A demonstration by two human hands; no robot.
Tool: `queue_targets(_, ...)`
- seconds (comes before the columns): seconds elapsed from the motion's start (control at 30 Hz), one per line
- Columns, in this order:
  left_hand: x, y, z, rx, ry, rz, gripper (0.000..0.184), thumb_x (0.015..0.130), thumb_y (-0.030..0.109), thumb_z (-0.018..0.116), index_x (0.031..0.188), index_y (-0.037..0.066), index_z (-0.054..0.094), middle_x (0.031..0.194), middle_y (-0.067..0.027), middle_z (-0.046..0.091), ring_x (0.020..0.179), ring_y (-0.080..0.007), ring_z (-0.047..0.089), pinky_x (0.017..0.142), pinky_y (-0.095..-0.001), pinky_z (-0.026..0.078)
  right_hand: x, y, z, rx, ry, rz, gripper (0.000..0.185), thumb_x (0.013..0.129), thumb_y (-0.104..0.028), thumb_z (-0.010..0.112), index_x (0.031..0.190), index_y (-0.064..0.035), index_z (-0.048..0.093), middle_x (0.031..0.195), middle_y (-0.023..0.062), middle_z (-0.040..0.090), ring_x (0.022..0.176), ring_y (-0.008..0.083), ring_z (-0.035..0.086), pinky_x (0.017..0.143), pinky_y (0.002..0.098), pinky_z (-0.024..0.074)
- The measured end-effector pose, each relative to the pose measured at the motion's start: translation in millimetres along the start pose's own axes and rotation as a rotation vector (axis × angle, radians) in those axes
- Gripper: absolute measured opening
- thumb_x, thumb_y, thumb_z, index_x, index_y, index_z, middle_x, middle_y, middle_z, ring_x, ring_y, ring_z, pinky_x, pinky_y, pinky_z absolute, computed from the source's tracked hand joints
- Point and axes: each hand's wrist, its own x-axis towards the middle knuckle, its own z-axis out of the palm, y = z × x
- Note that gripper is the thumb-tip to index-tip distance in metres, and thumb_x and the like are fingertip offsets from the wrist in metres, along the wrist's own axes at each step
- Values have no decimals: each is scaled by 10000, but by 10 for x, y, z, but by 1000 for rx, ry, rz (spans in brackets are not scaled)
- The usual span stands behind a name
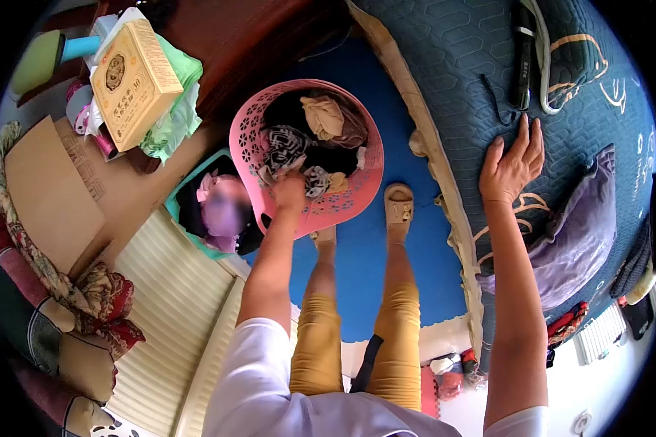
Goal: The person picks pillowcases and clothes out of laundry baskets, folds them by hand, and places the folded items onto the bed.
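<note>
A pink laundry basket (251, 120) with a perforated wall stands in front of me, holding dark, patterned and beige clothes. My left hand (290, 191) reaches in over its near side, its fingers closed on a black-and-white patterned cloth (283, 149). A beige cloth (323, 119) lies at the far side of the basket. My right hand (514, 164) rests with fingers spread on the dark teal quilted bed cover (459, 109). Just beyond its fingertips lies a black flashlight (522, 69) with a wrist strap.
A teal basin (173, 204) with pink and dark clothes stands left of the basket. A yellow box (135, 84) sits on green plastic bags (178, 102) at upper left. A purple cloth (572, 233) lies on the bed. Blue matting (357, 291) covers the floor under my sandals.
</note>
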Motion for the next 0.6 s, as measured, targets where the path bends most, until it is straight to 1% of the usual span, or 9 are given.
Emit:
queue_targets(0.1, -99, -156, -244, -91, 120, -3, 218, 635, 85, 676, 853, 72, 681, 973, -85, 613, 1050, -290, 536, 767, -360, 516, 2, -8, -1, 6, 0, 14, 559, 844, -328, 460, 1351, -99, 395, 1412, 125, 331, 1297, 291, 286, 1073, 430, 165)
queue_targets(0.2, -49, -132, -452, 43, -81, 18, 171, 643, 78, 654, 809, 89, 693, 896, -85, 662, 892, -256, 617, 737, -321, 516, -1, -1, 6, 10, -4, 16, 561, 843, -330, 460, 1351, -101, 396, 1413, 121, 332, 1299, 289, 283, 1074, 431, 164)
queue_targets(0.23, 13, -78, -466, 42, -83, 20, 171, 643, 78, 654, 809, 89, 693, 896, -85, 662, 892, -256, 617, 737, -321, 516, -1, 10, 9, 8, -6, 17, 561, 843, -330, 460, 1351, -101, 396, 1413, 121, 332, 1299, 289, 283, 1074, 431, 164)
queue_targets(0.3, 138, 30, -497, 19, -371, -115, 163, 690, 103, 635, 840, 94, 698, 1036, -98, 620, 1029, -278, 555, 835, -401, 475, -5, 16, 17, 12, -6, 14, 562, 842, -333, 460, 1350, -102, 398, 1411, 121, 334, 1300, 291, 282, 1074, 433, 164)
queue_targets(0.33, 134, 100, -504, 19, -372, -115, 163, 690, 103, 635, 840, 94, 698, 1036, -98, 620, 1029, -278, 555, 835, -401, 475, -4, 14, 15, 11, -7, 15, 562, 842, -333, 460, 1350, -102, 398, 1411, 121, 334, 1300, 291, 282, 1074, 433, 164)
queue_targets(0.4, 133, 277, -520, 66, -19, -75, 316, 691, 111, 662, 1007, 117, 653, 1290, -144, 440, 1230, -337, 402, 904, -567, 380, 4, 7, 10, 7, -3, 13, 561, 842, -335, 458, 1349, -102, 399, 1408, 123, 337, 1299, 293, 284, 1073, 435, 164)
queue_targets(0.47, 372, 496, -612, 118, 49, -28, 364, 726, 120, 656, 1086, 157, 616, 1372, -139, 304, 1297, -401, 247, 930, -647, 282, 3, 15, 12, 6, -8, 14, 560, 843, -336, 457, 1348, -102, 400, 1406, 126, 337, 1298, 295, 285, 1073, 436, 165)
queue_targets(0.53, 590, 706, -748, 213, 265, 90, 615, 747, 150, 654, 1323, 189, 442, 1357, -154, 320, 1325, -457, 180, 934, -639, 283, 1, 18, 14, 9, -14, 11, 560, 844, -341, 452, 1346, -98, 401, 1405, 136, 335, 1295, 301, 288, 1073, 437, 165)
queue_targets(0.6, 864, 775, -842, 203, 310, 80, 670, 739, 164, 664, 1354, 194, 400, 1384, -157, 296, 1330, -469, 155, 939, -647, 282, 7, 9, 21, 3, -9, 7, 561, 844, -343, 450, 1346, -95, 401, 1403, 139, 335, 1294, 303, 289, 1072, 438, 165)
